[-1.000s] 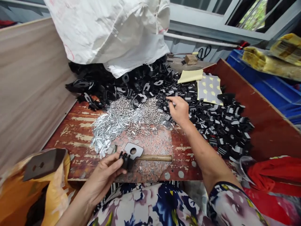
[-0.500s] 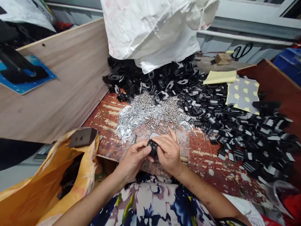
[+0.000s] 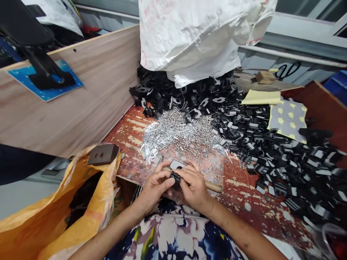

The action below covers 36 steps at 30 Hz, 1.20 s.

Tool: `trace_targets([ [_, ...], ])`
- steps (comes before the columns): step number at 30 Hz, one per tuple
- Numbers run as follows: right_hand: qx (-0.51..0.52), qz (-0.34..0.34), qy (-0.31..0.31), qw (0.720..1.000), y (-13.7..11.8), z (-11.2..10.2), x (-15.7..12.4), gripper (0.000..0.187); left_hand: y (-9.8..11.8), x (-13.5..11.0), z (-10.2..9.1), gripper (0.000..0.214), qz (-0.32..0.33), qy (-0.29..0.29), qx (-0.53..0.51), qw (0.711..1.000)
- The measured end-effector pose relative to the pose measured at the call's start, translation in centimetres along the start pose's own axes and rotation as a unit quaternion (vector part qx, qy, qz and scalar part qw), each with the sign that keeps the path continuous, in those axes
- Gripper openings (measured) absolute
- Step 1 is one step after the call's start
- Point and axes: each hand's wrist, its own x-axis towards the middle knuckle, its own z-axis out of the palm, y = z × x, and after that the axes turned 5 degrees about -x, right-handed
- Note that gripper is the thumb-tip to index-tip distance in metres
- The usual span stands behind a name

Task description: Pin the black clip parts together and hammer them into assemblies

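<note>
Both hands hold one black plastic hinged piece [image 3: 176, 179] with a light grey pad, low over the table's near edge. My left hand [image 3: 157, 183] pinches its left side, thumb on the ribbed hinge part. From the other side my right hand [image 3: 196, 186] grips it, fingers bent over the top. A wooden handle [image 3: 214, 186] sticks out behind my right hand; its other end is hidden. Just beyond the hands lie a pile of thin silver pins [image 3: 153, 139] and a heap of small metal springs or similar bits [image 3: 200, 130], too small to tell.
Black padded parts [image 3: 260, 144] cover the right; more black parts [image 3: 159, 95] lie under a white sack [image 3: 195, 39]. A wooden board [image 3: 103, 79] walls the left. An open yellow sack [image 3: 89, 216] stands below it. Scissors [image 3: 288, 70] and yellow-backed sheets [image 3: 288, 119] are at back right.
The view has shifted, so the table appears farther right and slightly lower. The black piece has tilted a little, showing more of its grey pad, and my right index finger has folded in.
</note>
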Motion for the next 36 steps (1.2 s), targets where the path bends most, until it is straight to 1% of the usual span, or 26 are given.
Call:
trace_targets([
  [2,-0.031,-0.023,-0.004,0.999,0.2,0.3,0.2,0.045,0.0,-0.1,-0.3,0.033,-0.007,0.009,0.004,1.000],
  [3,-0.029,-0.023,-0.006,0.999,0.2,0.4,0.3,0.046,0.0,-0.1,-0.5,0.033,-0.008,0.010,0.008,1.000],
  [5,0.006,-0.005,-0.024,1.000,0.3,0.4,0.6,0.044,-0.2,0.0,-0.9,0.033,-0.001,0.004,0.018,1.000],
  [7,0.043,0.004,-0.085,0.995,0.6,-0.1,1.3,0.041,-0.4,0.2,-1.5,0.029,0.000,-0.003,0.020,1.000],
  [8,0.040,-0.002,-0.118,0.992,0.8,-0.6,1.8,0.039,-0.4,0.3,-1.7,0.027,-0.007,-0.007,0.016,1.000],
  [9,0.016,-0.013,-0.138,0.990,1.1,-1.1,2.4,0.035,-0.4,0.4,-2.0,0.025,-0.018,-0.011,0.007,1.000],
  [11,-0.103,-0.037,-0.134,0.985,2.1,-1.9,3.8,0.023,-0.2,0.5,-2.4,0.022,-0.042,-0.007,-0.024,0.999],
  [12,-0.181,-0.046,-0.118,0.975,2.8,-2.2,4.6,0.019,-0.1,0.5,-2.5,0.021,-0.048,0.000,-0.040,0.998],
  [14,-0.318,-0.064,-0.100,0.941,4.1,-2.3,5.8,0.019,0.0,0.6,-2.6,0.020,-0.052,0.016,-0.062,0.997],
  [16,-0.386,-0.088,-0.118,0.911,5.3,-2.0,6.5,0.022,0.1,0.5,-2.7,0.021,-0.058,0.028,-0.071,0.995],
  [17,-0.393,-0.097,-0.126,0.906,5.7,-1.8,6.6,0.023,0.0,0.5,-2.7,0.022,-0.062,0.032,-0.073,0.995],
  [18,-0.386,-0.100,-0.128,0.908,6.1,-1.8,6.5,0.023,0.0,0.5,-2.7,0.024,-0.067,0.036,-0.078,0.994],
  [19,-0.365,-0.094,-0.123,0.918,6.3,-1.8,6.4,0.022,-0.1,0.4,-2.7,0.025,-0.071,0.041,-0.084,0.993],
  [20,-0.328,-0.079,-0.109,0.935,6.5,-2.0,6.2,0.020,-0.1,0.4,-2.7,0.026,-0.074,0.045,-0.091,0.992],
  [21,-0.271,-0.051,-0.085,0.958,6.7,-2.3,5.9,0.018,-0.1,0.5,-2.7,0.028,-0.076,0.049,-0.097,0.991],
  [22,-0.190,-0.005,-0.049,0.981,6.9,-2.6,5.7,0.016,-0.1,0.5,-2.6,0.028,-0.079,0.049,-0.102,0.990],
  [23,-0.097,0.049,-0.010,0.994,7.0,-2.9,5.4,0.013,-0.1,0.6,-2.4,0.029,-0.081,0.047,-0.104,0.990],
  [24,-0.009,0.103,0.026,0.994,7.1,-3.2,5.2,0.010,0.0,0.8,-2.2,0.029,-0.082,0.041,-0.104,0.990],
  [25,0.060,0.148,0.051,0.986,7.1,-3.5,5.0,0.009,0.1,0.9,-1.9,0.028,-0.082,0.031,-0.103,0.991],
  [26,0.111,0.182,0.065,0.975,6.9,-3.6,4.8,0.010,0.2,1.1,-1.5,0.028,-0.081,0.018,-0.101,0.991],
  [27,0.150,0.201,0.065,0.966,6.6,-3.7,4.5,0.011,0.4,1.4,-1.1,0.029,-0.079,0.005,-0.099,0.992],
  [29,0.216,0.204,0.045,0.954,5.5,-3.5,4.1,0.012,0.6,1.9,-0.1,0.031,-0.070,-0.013,-0.095,0.993],
  [31,0.272,0.190,0.029,0.943,4.1,-3.2,3.5,0.007,0.6,2.4,0.8,0.035,-0.065,-0.018,-0.090,0.994],
  [33,0.261,0.167,0.027,0.950,2.6,-2.6,2.9,0.002,0.4,2.7,1.5,0.038,-0.062,-0.011,-0.082,0.995],
  [36,0.191,0.149,0.043,0.969,1.2,-1.9,1.7,0.007,0.0,2.6,1.7,0.041,-0.055,0.013,-0.049,0.997],
])
